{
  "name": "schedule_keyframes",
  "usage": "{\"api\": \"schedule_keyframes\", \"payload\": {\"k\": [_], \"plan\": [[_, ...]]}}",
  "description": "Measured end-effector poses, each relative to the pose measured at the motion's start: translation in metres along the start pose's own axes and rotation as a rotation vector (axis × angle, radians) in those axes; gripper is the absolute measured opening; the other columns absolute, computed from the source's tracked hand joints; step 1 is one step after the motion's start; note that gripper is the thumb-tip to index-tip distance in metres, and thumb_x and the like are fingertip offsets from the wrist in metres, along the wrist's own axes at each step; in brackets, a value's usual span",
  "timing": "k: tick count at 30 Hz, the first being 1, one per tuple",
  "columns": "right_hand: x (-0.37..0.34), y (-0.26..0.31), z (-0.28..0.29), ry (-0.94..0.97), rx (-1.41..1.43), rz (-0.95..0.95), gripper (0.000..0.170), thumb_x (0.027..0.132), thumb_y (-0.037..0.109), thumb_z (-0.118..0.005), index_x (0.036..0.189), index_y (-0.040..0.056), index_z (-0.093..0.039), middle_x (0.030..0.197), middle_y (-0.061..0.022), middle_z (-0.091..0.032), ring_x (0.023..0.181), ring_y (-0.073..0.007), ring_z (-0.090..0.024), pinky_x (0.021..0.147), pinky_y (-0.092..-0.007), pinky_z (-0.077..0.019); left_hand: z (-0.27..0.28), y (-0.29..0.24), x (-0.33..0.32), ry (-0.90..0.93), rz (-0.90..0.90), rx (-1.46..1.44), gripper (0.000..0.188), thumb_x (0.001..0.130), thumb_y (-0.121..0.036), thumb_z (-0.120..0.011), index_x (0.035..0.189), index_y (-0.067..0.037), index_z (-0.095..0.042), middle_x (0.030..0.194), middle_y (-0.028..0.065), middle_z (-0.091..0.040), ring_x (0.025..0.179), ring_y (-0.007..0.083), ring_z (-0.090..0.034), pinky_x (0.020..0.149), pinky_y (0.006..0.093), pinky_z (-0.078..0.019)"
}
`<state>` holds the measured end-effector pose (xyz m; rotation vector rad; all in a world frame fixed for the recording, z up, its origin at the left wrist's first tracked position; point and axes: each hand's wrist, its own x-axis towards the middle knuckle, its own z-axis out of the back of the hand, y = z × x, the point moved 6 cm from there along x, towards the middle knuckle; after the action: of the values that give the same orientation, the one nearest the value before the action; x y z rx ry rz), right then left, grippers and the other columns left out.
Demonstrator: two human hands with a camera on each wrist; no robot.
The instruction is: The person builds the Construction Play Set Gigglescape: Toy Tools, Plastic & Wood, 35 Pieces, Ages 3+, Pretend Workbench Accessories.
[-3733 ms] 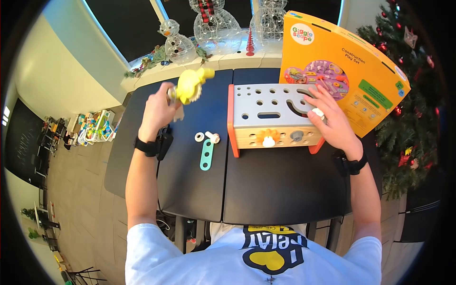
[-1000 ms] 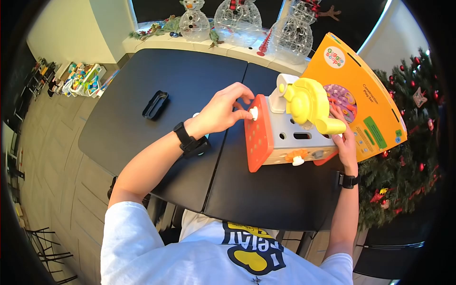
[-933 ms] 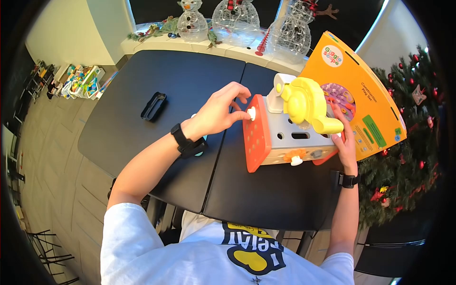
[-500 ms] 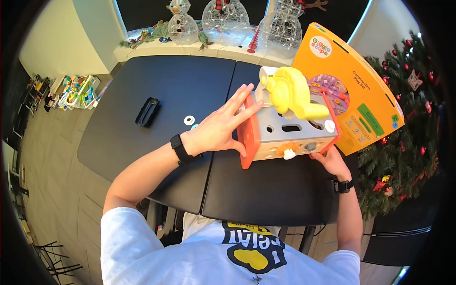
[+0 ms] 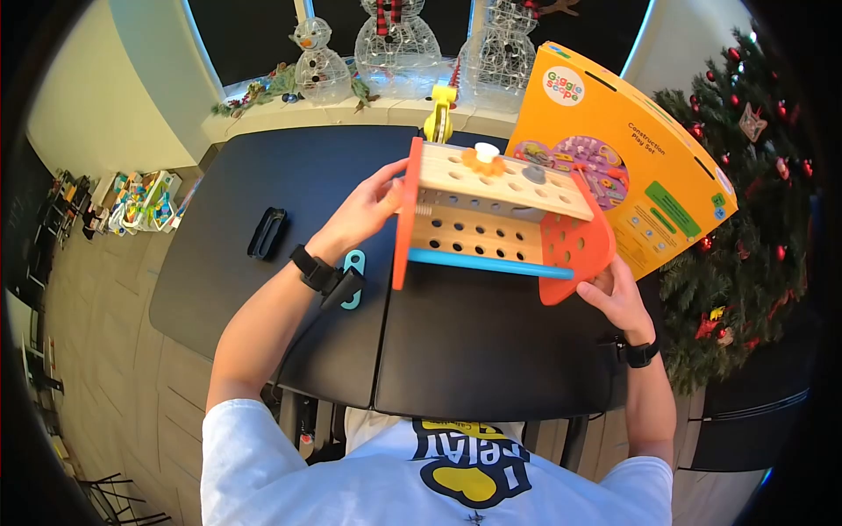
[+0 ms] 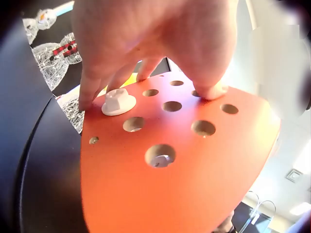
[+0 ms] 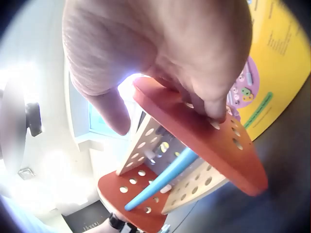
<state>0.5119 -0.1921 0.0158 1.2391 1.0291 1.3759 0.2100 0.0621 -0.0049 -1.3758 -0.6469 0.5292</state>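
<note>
A toy workbench (image 5: 504, 186) is tilted back, showing its open underside and a blue rod (image 5: 491, 263) between its two red end panels. My left hand (image 5: 364, 210) holds the left panel, its thumb pressed on the outer face near a white bolt piece (image 6: 118, 103). My right hand (image 5: 617, 302) grips the lower edge of the right panel, fingers on the outer face in the right wrist view. An orange gear (image 5: 481, 161) with a white knob and a grey nut (image 5: 533, 174) sit on the pale wooden side. A yellow toy part (image 5: 440, 114) sticks up behind the bench.
A teal strip (image 5: 353, 279) with holes lies by my left wrist. Further left is a black tray-like holder (image 5: 267, 233). The large orange box (image 5: 645, 167) stands behind right, near a decorated tree (image 5: 754, 193). Wire snowmen (image 5: 395, 48) line the window sill.
The yellow part went from my left hand onto the bench top. My left hand then left the white piece on the end panel, and both hands have tipped the bench backward.
</note>
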Motion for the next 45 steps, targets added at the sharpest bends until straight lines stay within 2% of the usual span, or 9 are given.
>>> {"api": "schedule_keyframes", "payload": {"k": [1, 10, 22, 24, 27, 29, 35, 37, 45], "plan": [[0.001, 0.004, -0.004, -0.015, 0.013, -0.019, 0.068, 0.097, 0.007, -0.073, 0.154, -0.0035, -0.037, 0.148, -0.0134, -0.053, 0.139, -0.0204, -0.05, 0.118, -0.0384, -0.0401, -0.001, 0.002, -0.001, -0.011, -0.023, -0.008, 0.079, 0.104, -0.061, -0.055, 0.159, -0.007, -0.038, 0.142, 0.0121, -0.059, 0.127, 0.0209, -0.059, 0.109, 0.0382, -0.0482], [0.005, 0.001, -0.002, -0.025, -0.101, -0.128, 0.066, 0.1, 0.015, -0.072, 0.154, -0.0036, -0.038, 0.147, -0.0131, -0.055, 0.137, -0.0209, -0.052, 0.117, -0.039, -0.0403, 0.0, 0.019, -0.013, 0.019, 0.095, 0.133, 0.077, 0.103, -0.059, -0.058, 0.156, -0.006, -0.039, 0.137, 0.0193, -0.064, 0.131, 0.0249, -0.059, 0.112, 0.0413, -0.0451], [-0.004, -0.028, -0.001, -0.046, -0.023, -0.192, 0.072, 0.094, -0.001, -0.073, 0.157, -0.0016, -0.036, 0.152, -0.0115, -0.051, 0.139, -0.0207, -0.052, 0.117, -0.039, -0.0405, 0.01, 0.025, -0.024, 0.152, 0.088, 0.227, 0.074, 0.105, -0.049, -0.06, 0.154, 0.002, -0.038, 0.147, 0.0224, -0.059, 0.139, 0.0282, -0.054, 0.117, 0.041, -0.0407], [-0.004, -0.006, -0.006, -0.068, -0.136, -0.087, 0.073, 0.093, 0.001, -0.074, 0.156, -0.0024, -0.038, 0.151, -0.0132, -0.053, 0.137, -0.0217, -0.054, 0.117, -0.0394, -0.0412, 0.024, 0.012, -0.029, 0.093, -0.002, 0.277, 0.06, 0.104, -0.042, -0.063, 0.145, 0.001, -0.054, 0.136, 0.02, -0.067, 0.13, 0.0276, -0.062, 0.109, 0.039, -0.048], [-0.006, 0.029, 0.0, -0.247, -0.443, 0.019, 0.065, 0.089, 0.005, -0.075, 0.148, -0.0022, -0.049, 0.139, -0.0157, -0.065, 0.125, -0.0237, -0.065, 0.107, -0.0372, -0.0484, 0.058, -0.003, -0.037, -0.059, -0.004, 0.911, 0.038, 0.098, -0.032, -0.071, 0.118, 0.0, -0.073, 0.111, 0.0166, -0.075, 0.094, 0.0279, -0.073, 0.086, 0.0405, -0.0579], [-0.009, 0.044, 0.001, -0.443, -0.613, 0.131, 0.049, 0.087, 0.002, -0.072, 0.135, -0.0003, -0.062, 0.119, -0.0133, -0.074, 0.108, -0.0237, -0.071, 0.094, -0.0345, -0.053, 0.067, 0.008, -0.044, -0.009, 0.088, 1.025, 0.035, 0.093, -0.031, -0.075, 0.111, -0.001, -0.076, 0.104, 0.0188, -0.075, 0.092, 0.0322, -0.073, 0.083, 0.0422, -0.058], [-0.002, 0.092, -0.068, -0.428, -0.904, 0.494, 0.03, 0.081, -0.002, -0.071, 0.111, -0.0008, -0.07, 0.103, -0.0159, -0.069, 0.092, -0.0299, -0.069, 0.082, -0.0379, -0.0555, 0.063, 0.029, -0.053, 0.075, 0.072, 1.197, 0.026, 0.085, -0.014, -0.073, 0.107, 0.0, -0.077, 0.095, 0.0201, -0.073, 0.092, 0.039, -0.07, 0.085, 0.0452, -0.0569], [0.004, 0.095, -0.087, -0.351, -0.925, 0.576, 0.029, 0.08, 0.0, -0.072, 0.109, -0.0003, -0.07, 0.102, -0.0171, -0.069, 0.09, -0.0335, -0.069, 0.081, -0.0391, -0.0571, 0.063, 0.024, -0.055, 0.012, 0.027, 1.149, 0.025, 0.087, -0.011, -0.072, 0.109, -0.001, -0.077, 0.095, 0.0194, -0.072, 0.091, 0.0372, -0.07, 0.084, 0.0434, -0.057], [0.041, 0.072, -0.137, -0.075, -0.491, 0.39, 0.032, 0.087, 0.003, -0.074, 0.118, -0.0028, -0.067, 0.104, -0.0144, -0.071, 0.083, -0.0229, -0.072, 0.073, -0.0348, -0.0568, 0.028, -0.07, -0.074, -0.252, -0.184, 0.531, 0.019, 0.1, 0.003, -0.064, 0.118, 0.001, -0.069, 0.116, 0.0061, -0.055, 0.103, 0.0157, -0.064, 0.089, 0.03, -0.0553]]}}
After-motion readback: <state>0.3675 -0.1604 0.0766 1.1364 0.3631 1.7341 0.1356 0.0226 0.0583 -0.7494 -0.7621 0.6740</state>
